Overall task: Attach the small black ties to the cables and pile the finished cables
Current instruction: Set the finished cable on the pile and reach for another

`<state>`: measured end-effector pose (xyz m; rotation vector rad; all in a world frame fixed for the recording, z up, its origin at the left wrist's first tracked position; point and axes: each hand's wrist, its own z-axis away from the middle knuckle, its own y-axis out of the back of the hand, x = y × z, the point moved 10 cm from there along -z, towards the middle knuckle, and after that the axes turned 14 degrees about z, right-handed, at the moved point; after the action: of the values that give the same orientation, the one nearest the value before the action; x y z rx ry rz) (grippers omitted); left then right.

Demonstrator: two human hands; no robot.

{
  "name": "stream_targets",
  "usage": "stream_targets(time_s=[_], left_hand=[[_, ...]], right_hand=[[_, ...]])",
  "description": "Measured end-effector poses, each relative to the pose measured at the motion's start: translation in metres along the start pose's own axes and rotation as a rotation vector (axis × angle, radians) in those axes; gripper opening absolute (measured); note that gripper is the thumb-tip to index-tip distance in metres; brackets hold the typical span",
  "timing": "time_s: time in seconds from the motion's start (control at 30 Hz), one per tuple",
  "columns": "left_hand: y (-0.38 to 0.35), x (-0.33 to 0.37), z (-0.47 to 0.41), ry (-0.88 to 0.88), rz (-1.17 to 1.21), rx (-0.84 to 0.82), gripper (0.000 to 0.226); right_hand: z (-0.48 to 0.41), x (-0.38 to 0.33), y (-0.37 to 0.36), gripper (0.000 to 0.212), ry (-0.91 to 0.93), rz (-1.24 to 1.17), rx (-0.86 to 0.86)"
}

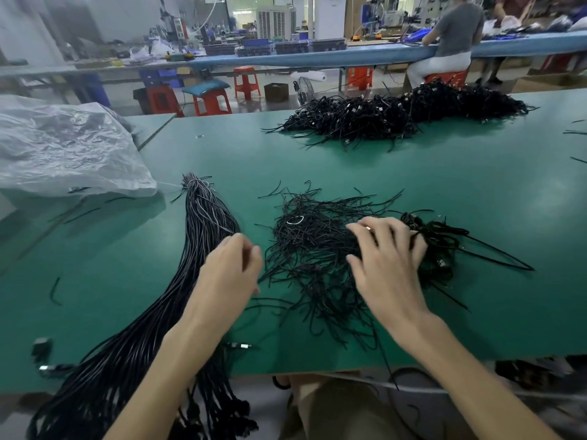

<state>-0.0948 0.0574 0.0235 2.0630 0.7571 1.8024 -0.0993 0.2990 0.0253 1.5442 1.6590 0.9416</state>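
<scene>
**Green surface, both hands among black ties and cables**

Green matting covers the surface (143, 296), whose near edge runs just above the person's lap. At the near left, a thick bundle of long black cables (178, 300) fans out over that edge, plug ends hanging below it, and narrows toward a tied end farther back. A loose metal-tipped connector (242, 346) lies beside the left forearm.

The left hand (230, 269) hovers at the right flank of the bundle, fingers curled inward and blurred; whether it pinches a cable cannot be told. The right hand (389, 258) lies palm down with fingers spread and lightly bent, resting on the right part of a loose heap of small black ties (311, 246) that sits between the two hands. Its fingertips reach a small tangle of coiled cables (441, 246) just to the right of the heap.

Farther back on the left lies a crumpled clear plastic bag (63, 144). Near the far edge on the right, a large pile of coiled black cables (397, 112) stretches across the surface.

Beyond stand red stools (211, 103) and a blue workbench (317, 57) where a seated person (451, 36) faces away.
</scene>
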Motion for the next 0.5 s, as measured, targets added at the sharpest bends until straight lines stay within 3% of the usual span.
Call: stream_targets(time_s=[0.13,0.23,0.3,0.4,0.5], left_hand=[[-0.05,0.033,0.012,-0.115,0.073,-0.306,0.014],[-0.062,0.04,0.013,-0.174,0.201,-0.357,0.01],[-0.063,0.035,0.013,-0.142,0.266,-0.386,0.014],[-0.064,0.019,0.019,-0.02,0.382,-0.476,0.014],[-0.058,0.008,0.023,0.066,0.485,-0.553,0.021]], right_hand=[[0.011,-0.062,0.012,0.077,0.199,-0.162,0.009],[0.016,-0.085,-0.004,0.093,0.256,-0.421,-0.165],[0.018,-0.084,-0.015,0.085,0.237,-0.501,-0.258],[0.018,-0.072,-0.009,0.053,0.263,-0.392,-0.152],[0.015,-0.04,-0.008,0.035,0.118,-0.397,-0.103]])
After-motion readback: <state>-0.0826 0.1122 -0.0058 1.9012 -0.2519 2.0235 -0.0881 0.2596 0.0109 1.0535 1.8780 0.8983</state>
